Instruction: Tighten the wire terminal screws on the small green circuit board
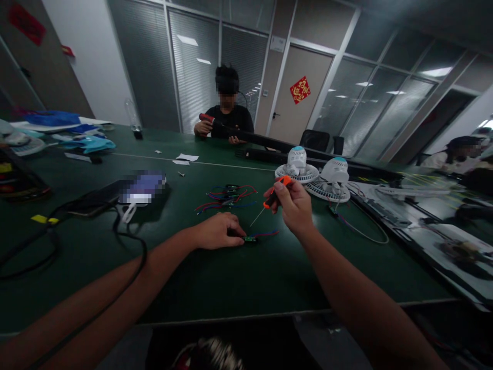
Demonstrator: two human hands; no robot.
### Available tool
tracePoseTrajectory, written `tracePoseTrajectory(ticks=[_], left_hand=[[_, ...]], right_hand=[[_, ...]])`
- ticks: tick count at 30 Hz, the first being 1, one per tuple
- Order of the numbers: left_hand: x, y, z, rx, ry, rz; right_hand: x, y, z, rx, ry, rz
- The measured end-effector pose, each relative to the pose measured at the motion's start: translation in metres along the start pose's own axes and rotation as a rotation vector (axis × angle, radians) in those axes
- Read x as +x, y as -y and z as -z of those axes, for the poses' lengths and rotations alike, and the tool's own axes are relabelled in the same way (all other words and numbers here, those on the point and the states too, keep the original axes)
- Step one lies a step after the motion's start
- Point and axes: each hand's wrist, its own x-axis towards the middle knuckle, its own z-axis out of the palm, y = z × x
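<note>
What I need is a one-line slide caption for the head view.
Left hand touches a small circuit board while the right hand holds an orange-and-black screwdriver.

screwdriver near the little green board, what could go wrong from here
A slip of the screwdriver could jab the left hand, whose fingers are close to its tip. The green board, with fingers at just one end, might pivot if pressed. Its thin wires could strain if it shifts.

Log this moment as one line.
left hand: touches small circuit board | right hand: holds orange-black screwdriver, pointed toward board
</note>
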Motion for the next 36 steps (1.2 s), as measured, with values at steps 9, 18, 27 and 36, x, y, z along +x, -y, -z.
tracePoseTrajectory(ticks=[9, 18, 27, 36], left_hand=[[-0.002, -0.005, 0.005, -0.071, 0.014, -0.018], [-0.002, -0.007, 0.005, -0.057, 0.01, 0.005], [-0.001, -0.004, 0.003, -0.076, 0.017, 0.015], [-0.003, -0.009, 0.003, -0.076, 0.028, 0.101]], right_hand=[[-0.01, 0.007, -0.005, -0.158, 0.081, -0.021], [-0.009, 0.0, -0.007, -0.135, 0.126, -0.024], [-0.01, -0.002, -0.004, -0.185, 0.127, -0.04], [-0.011, 0.03, -0.019, -0.838, 0.133, 0.236]])
